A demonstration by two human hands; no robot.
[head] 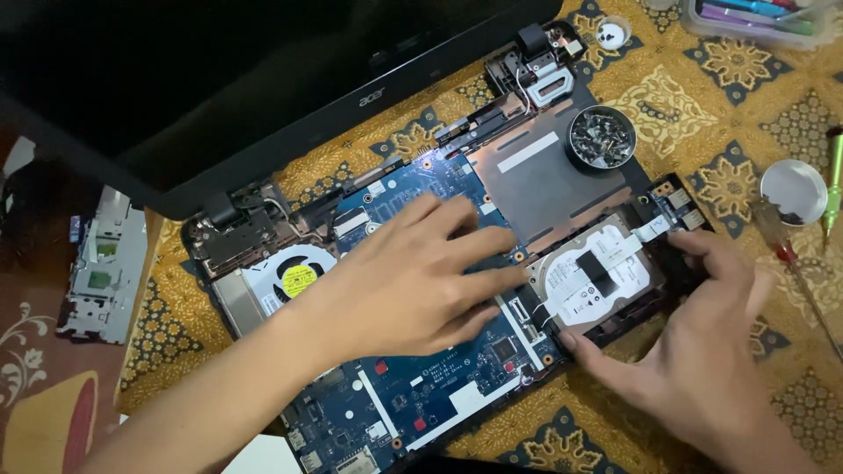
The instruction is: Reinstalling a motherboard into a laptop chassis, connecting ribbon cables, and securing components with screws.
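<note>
An opened laptop base (562, 180) lies on a patterned cloth, its blue circuit board (421, 399) exposed. My left hand (413, 276) rests flat on the middle of the board, fingers spread toward the right. A silver hard drive (593, 272) with a white label sits in its bay at the right of the base. My right hand (702, 329) grips the bay's outer edge: thumb at the near corner of the drive, fingers curled over the far right side. A fan (294, 276) with a yellow centre sticker shows left of my left hand.
The dark laptop screen (219, 79) lies open at the back. A round tin of screws (601, 136) sits on the base. A small round dish (793, 189), a red-handled screwdriver (795, 272) and a green one (832, 184) lie at right. A metal bracket plate (104, 268) is at left.
</note>
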